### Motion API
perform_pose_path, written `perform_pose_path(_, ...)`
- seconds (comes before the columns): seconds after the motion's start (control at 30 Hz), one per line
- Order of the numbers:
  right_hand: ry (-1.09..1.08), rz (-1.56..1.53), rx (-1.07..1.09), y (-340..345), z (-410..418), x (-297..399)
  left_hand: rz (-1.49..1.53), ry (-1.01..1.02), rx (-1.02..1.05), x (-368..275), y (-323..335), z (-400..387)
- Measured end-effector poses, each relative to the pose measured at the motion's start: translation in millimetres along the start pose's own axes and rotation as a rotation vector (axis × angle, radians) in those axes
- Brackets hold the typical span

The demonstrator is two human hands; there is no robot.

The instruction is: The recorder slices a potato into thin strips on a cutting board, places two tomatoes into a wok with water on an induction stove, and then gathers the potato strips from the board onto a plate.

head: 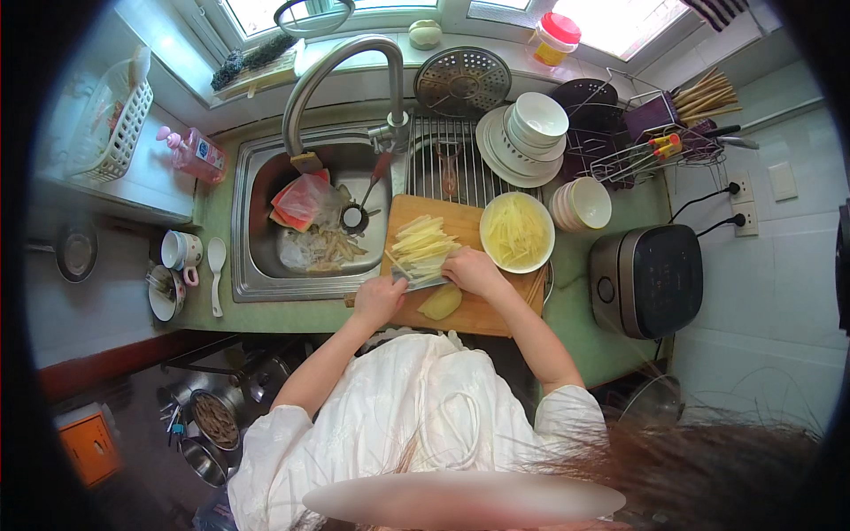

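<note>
On a wooden cutting board (471, 318) lies a heap of pale yellow strips, apparently cut potato (425, 242). Just below the heap is a knife blade (425, 284), its edge along the strips. My left hand (380, 299) is closed around the knife's left end, where a handle end shows beside it. My right hand (470, 269) has its fingers on the blade's right end, touching the strips' lower right side. A peeled potato piece (440, 303) lies below the blade. A white bowl (517, 263) full of similar strips stands at the board's upper right.
Left of the board is a steel sink (242, 285) holding peelings, a brush and a red-and-white packet, with a curved faucet (345, 43) above. Stacked bowls (581, 204), plates (488, 149), a wire rack (617, 166) and a rice cooker (644, 282) stand to the right.
</note>
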State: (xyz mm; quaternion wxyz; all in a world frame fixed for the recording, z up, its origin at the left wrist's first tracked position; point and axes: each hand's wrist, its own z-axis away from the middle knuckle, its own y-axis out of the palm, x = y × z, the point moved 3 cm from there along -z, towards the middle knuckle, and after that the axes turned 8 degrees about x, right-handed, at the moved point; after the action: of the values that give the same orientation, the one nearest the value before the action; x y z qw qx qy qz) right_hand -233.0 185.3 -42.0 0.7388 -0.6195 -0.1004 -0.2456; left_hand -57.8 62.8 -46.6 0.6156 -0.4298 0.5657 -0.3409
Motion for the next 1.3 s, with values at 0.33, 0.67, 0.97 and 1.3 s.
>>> perform_pose_path(0.33,0.076,0.222,0.117,19.6,-27.8,-8.5,0.041,0.070,0.067,-18.2,4.6,4.3)
perform_pose_path(0.67,0.027,0.093,-0.008,31.9,-72.4,53.9,0.000,0.132,0.061,-30.4,-3.1,14.3)
perform_pose_path(0.97,0.074,0.140,0.202,30.7,-84.8,58.8,0.122,-0.010,0.150,-13.9,-18.9,33.5)
perform_pose_path(1.3,0.018,0.225,0.194,44.9,-90.8,64.1,0.119,0.013,0.202,-10.2,-20.6,28.3)
